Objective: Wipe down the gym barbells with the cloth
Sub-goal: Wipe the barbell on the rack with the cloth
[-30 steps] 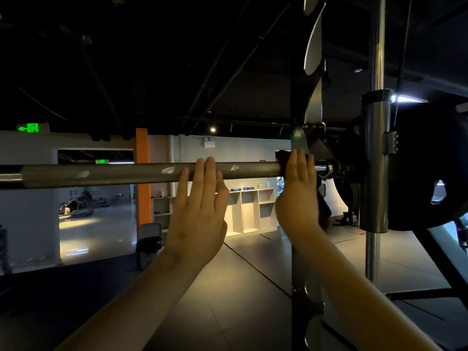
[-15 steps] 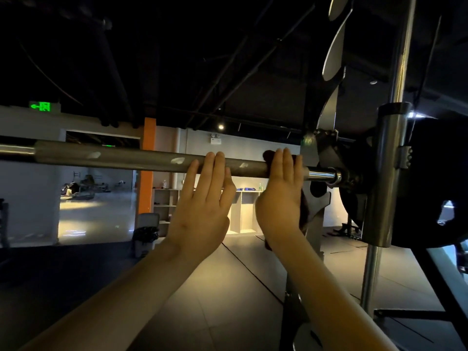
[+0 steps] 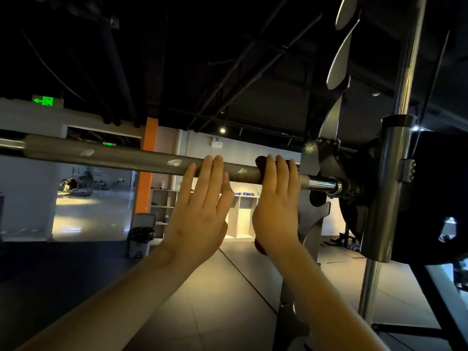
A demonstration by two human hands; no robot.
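One barbell [image 3: 126, 158] is seen on a rack. It runs nearly level across the view and dips a little toward the right, where its grey knurled shaft gives way to a bright chrome sleeve [image 3: 321, 184]. Three pale smears are counted along the shaft. One cloth [image 3: 260, 162], dark red, is draped over the right end of the knurled part. A bit of it shows above the fingertips of the right hand [image 3: 276, 209], and another bit shows below the heel of that hand.

Two hands are raised to the bar on bare forearms, and both are seen from the back. The left hand [image 3: 200, 214] is laid flat against the near side of the shaft. Its fingers are straight and pressed together, their tips reach the top of the bar, and nothing is held. The right hand is set just beside it, with a small gap between them. Its fingers are straight and close together and are pressed onto the cloth, which is kept between palm and bar. Whether either thumb is hooked under the bar cannot be told.

One black weight plate [image 3: 435, 198] is mounted at the right, behind one chrome upright [image 3: 395, 193]. In the room behind, one orange pillar [image 3: 147, 168], one open shelf unit [image 3: 238, 216], one lidded bin [image 3: 141, 234] and two lit green signs [image 3: 44, 100] are counted.
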